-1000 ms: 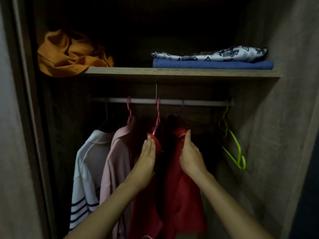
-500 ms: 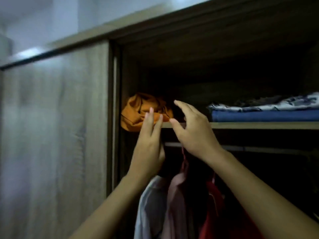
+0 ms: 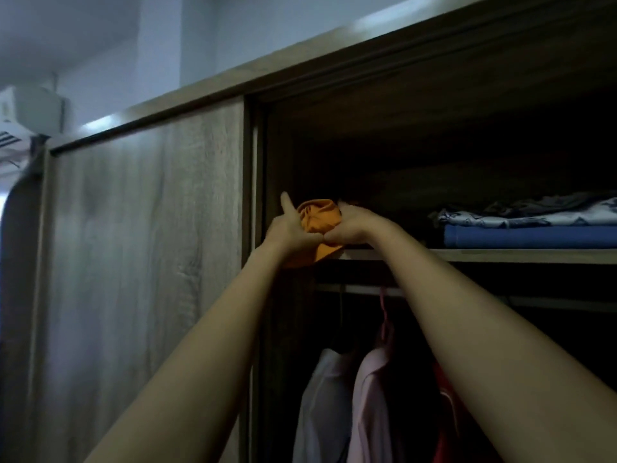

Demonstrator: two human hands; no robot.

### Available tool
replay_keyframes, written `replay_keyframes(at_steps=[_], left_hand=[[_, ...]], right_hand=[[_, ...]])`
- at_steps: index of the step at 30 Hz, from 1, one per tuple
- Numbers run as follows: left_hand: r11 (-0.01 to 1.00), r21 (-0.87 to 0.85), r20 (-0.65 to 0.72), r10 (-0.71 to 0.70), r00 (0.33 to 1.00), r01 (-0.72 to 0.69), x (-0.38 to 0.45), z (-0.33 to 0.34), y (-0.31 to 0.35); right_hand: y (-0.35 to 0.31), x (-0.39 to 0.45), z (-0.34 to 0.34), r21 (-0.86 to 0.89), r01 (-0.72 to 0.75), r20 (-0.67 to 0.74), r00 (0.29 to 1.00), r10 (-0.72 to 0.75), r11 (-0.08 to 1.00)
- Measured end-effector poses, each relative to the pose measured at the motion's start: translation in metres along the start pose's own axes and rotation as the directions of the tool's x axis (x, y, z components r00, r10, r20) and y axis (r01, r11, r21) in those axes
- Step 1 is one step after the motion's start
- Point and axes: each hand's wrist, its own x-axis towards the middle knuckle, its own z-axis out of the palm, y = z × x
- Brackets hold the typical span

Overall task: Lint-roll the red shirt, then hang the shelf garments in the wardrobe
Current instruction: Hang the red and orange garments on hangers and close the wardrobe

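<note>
Head view: both hands up at shelf point(image 3: 500, 254) edge. Left hand point(image 3: 289, 231) and right hand point(image 3: 350, 226) clutch the orange garment point(image 3: 319, 219) from either side, fingers curled into cloth; its lower part hangs over shelf lip. 1 s ago hands were on red shirt point(image 3: 445, 426) below shelf; it now hangs on rail w/ white and pink tops. So shirt step looks done, shelf garments started. Patterned cloth point(image 3: 534, 217) on blue fold point(image 3: 527, 236) sit further right on shelf, untouched.
</note>
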Motion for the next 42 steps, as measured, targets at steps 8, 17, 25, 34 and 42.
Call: replay_keyframes(at_steps=[8,17,25,34,42], left_hand=[[0.963,-0.187,0.174,0.229,0.958,-0.196,-0.073,-0.02,-0.018],[0.972,-0.209,0.486,0.199,0.851,-0.108,-0.184,-0.016,-0.076],[0.972,-0.227,0.355,0.017,0.935,0.069,-0.224,-0.037,-0.129],[0.934,-0.308,0.3,-0.086,0.95,0.183,-0.257,-0.024,-0.14],[0.952,-0.256,0.458,-0.035,0.888,0.169,-0.295,0.005,-0.126]], right_hand=[[-0.004,-0.088,-0.02,-0.197,0.245,-0.071,0.962,-0.263,0.949],[0.054,-0.203,0.075,0.093,0.205,0.225,0.949,-0.221,0.974],[0.102,-0.255,0.095,0.091,0.005,0.003,1.0,-0.005,0.996],[0.048,-0.314,0.11,-0.448,-0.053,0.745,0.529,0.405,0.893],[0.047,-0.322,0.125,-0.143,-0.001,0.44,0.896,0.065,0.99]])
